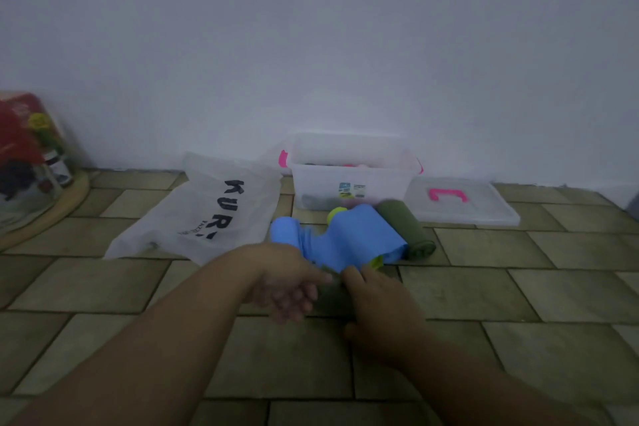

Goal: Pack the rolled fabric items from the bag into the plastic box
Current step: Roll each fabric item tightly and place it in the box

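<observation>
Hands, frame centre: left hand [287, 287] relaxed open, right hand [378, 308] grip unclear, at blue roll [359, 235]; next, probably lift it into plastic box [349, 180].

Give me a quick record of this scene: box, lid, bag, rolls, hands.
box: clear plastic box, open, by the wall, some items inside
lid: lid flat on floor, right of box
bag: white bag lying left of box
rolls: blue rolls and olive roll on floor before box
hands: left hand and right hand close together, grip blurred
</observation>
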